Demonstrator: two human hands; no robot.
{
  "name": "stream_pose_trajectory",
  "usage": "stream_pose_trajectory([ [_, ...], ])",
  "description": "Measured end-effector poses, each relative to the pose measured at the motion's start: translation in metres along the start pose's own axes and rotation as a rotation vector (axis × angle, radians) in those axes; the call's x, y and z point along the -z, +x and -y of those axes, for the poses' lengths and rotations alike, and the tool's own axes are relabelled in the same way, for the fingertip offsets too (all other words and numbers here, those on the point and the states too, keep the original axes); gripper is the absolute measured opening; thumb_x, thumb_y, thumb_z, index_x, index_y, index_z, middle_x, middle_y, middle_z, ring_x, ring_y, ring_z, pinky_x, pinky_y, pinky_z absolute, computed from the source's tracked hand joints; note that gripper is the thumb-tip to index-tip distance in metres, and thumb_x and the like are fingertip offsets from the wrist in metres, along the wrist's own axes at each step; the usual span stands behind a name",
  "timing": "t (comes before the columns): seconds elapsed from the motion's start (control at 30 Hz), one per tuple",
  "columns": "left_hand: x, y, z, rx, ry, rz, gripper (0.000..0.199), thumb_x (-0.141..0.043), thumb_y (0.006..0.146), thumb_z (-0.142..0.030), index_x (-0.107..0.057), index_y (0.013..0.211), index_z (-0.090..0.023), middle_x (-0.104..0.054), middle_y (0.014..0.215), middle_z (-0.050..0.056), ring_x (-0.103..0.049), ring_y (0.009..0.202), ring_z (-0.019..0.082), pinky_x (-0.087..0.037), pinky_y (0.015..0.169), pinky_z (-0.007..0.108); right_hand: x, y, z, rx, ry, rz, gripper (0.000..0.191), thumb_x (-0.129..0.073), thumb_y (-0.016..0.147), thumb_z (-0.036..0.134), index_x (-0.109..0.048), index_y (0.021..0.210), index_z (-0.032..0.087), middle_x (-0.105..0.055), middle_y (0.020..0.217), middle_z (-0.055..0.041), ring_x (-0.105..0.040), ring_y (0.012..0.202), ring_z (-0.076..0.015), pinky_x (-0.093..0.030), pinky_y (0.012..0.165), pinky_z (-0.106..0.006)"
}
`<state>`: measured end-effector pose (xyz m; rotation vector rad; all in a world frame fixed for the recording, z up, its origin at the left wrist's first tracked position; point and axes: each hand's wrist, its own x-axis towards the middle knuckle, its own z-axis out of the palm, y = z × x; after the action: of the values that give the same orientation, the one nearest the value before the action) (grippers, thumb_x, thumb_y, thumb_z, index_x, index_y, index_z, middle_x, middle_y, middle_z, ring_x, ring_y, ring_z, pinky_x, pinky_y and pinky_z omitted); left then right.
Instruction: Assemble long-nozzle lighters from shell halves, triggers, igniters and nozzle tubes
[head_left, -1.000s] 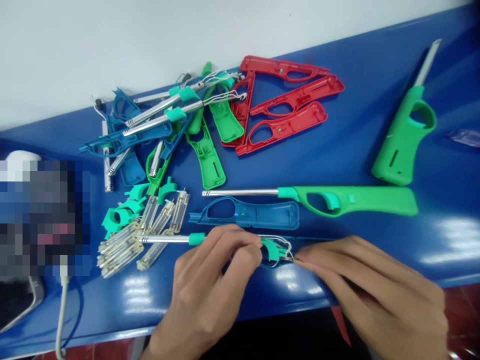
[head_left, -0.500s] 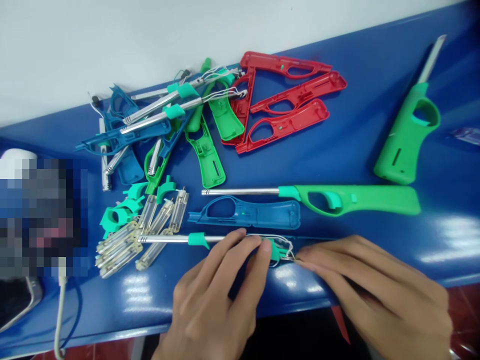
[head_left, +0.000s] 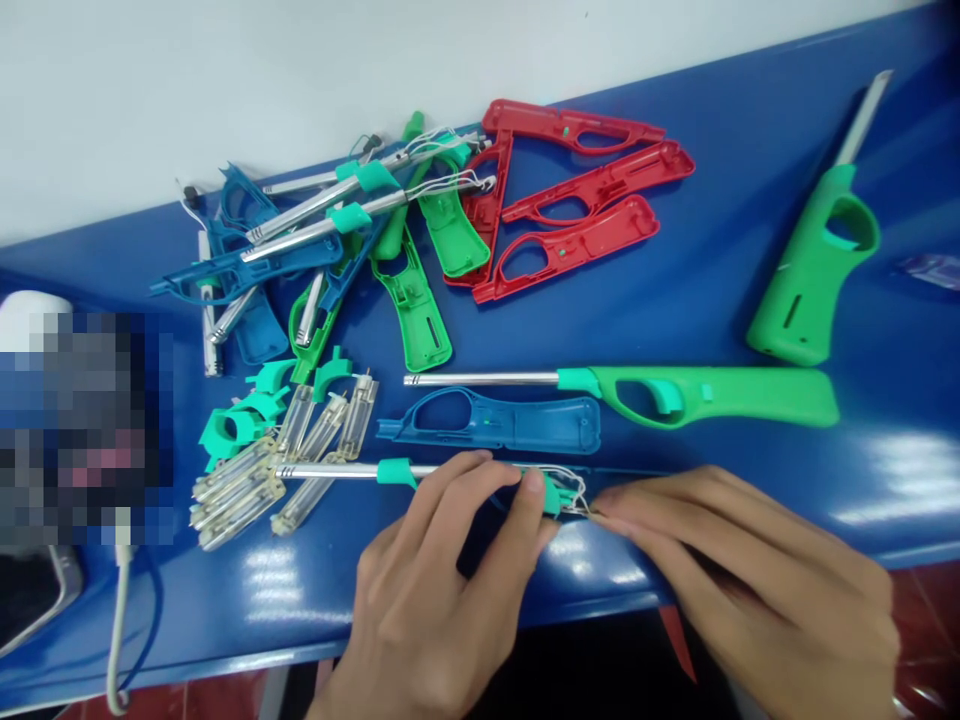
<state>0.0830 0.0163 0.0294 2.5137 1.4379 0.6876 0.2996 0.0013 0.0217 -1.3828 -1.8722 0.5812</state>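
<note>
My left hand [head_left: 450,580] is closed on a lighter assembly with a long metal tube [head_left: 330,471], a teal collar [head_left: 395,471] and white wires [head_left: 574,478]. Its thumb presses beside a teal trigger piece [head_left: 555,495]. My right hand [head_left: 750,570] pinches something small at the wire end, mostly hidden by the fingertips. A blue shell under the assembly is largely covered by my hands. Just above lies an open blue half shell [head_left: 525,424], and beyond it a green lighter [head_left: 757,395] with its metal tube pointing left.
Clear fuel tanks [head_left: 240,495] and teal triggers [head_left: 225,427] lie at left. Behind them are piled metal tubes [head_left: 300,215], green half shells [head_left: 416,315] and red half shells [head_left: 585,245]. Another green lighter [head_left: 810,270] is at right. A white cable [head_left: 120,620] hangs at the left edge.
My left hand has shifted slightly, its thumb and fingers now a little differently placed around the teal trigger piece. My right hand stays nearly in place at the wire end.
</note>
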Motion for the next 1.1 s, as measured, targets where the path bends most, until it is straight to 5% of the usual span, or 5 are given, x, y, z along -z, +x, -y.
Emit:
stream_pose_trajectory([
  [0.33, 0.009, 0.01, -0.004, 0.036, 0.019, -0.022, 0.023, -0.069, 0.098, -0.021, -0.071, 0.122, -0.023, -0.077, 0.113, -0.001, -0.073, 0.106, 0.017, -0.055, 0.084, 0.029, 0.001, -0.002, 0.0, 0.035, -0.019, 0.009, 0.027, -0.062, 0.096, -0.002, -0.072, 0.105, 0.021, -0.072, 0.101, 0.0009, -0.067, 0.093, -0.0135, -0.054, 0.085, -0.028],
  [0.47, 0.004, 0.007, -0.001, 0.073, -0.05, -0.084, 0.03, -0.075, 0.094, -0.022, -0.066, 0.122, -0.02, -0.078, 0.11, 0.0, -0.075, 0.104, 0.016, -0.058, 0.092, 0.027, 0.0, 0.0, 0.003, 0.03, -0.096, 0.059, 0.022, -0.066, 0.101, 0.014, -0.069, 0.121, 0.023, -0.07, 0.112, 0.0007, -0.066, 0.102, -0.0137, -0.05, 0.094, -0.027],
  [0.6, 0.0, 0.005, 0.001, 0.088, -0.136, -0.08, 0.034, -0.077, 0.092, -0.019, -0.061, 0.122, -0.021, -0.078, 0.111, 0.001, -0.076, 0.107, 0.018, -0.061, 0.096, 0.028, 0.0, 0.003, 0.005, 0.069, -0.219, 0.115, 0.029, -0.063, 0.105, 0.03, -0.065, 0.134, 0.029, -0.063, 0.123, -0.0011, -0.063, 0.101, -0.0141, -0.049, 0.086, -0.029],
  [0.87, 0.007, -0.002, 0.0, 0.169, -0.227, -0.098, 0.033, -0.066, 0.095, -0.012, -0.059, 0.126, -0.022, -0.078, 0.119, -0.001, -0.074, 0.11, 0.014, -0.06, 0.092, 0.023, -0.004, 0.01, 0.006, 0.167, -0.331, 0.128, 0.024, -0.063, 0.105, 0.026, -0.069, 0.127, 0.029, -0.065, 0.117, -0.0004, -0.061, 0.091, -0.0155, -0.046, 0.08, -0.033],
  [1.1, 0.002, -0.012, 0.003, 0.147, -0.316, -0.114, 0.044, -0.063, 0.093, -0.004, -0.055, 0.134, -0.018, -0.074, 0.129, 0.001, -0.067, 0.125, 0.012, -0.052, 0.11, 0.021, -0.006, 0.013, 0.007, 0.235, -0.386, 0.1, 0.023, -0.067, 0.102, 0.024, -0.07, 0.125, 0.026, -0.068, 0.114, -0.0009, -0.065, 0.091, -0.0158, -0.047, 0.078, -0.032],
])
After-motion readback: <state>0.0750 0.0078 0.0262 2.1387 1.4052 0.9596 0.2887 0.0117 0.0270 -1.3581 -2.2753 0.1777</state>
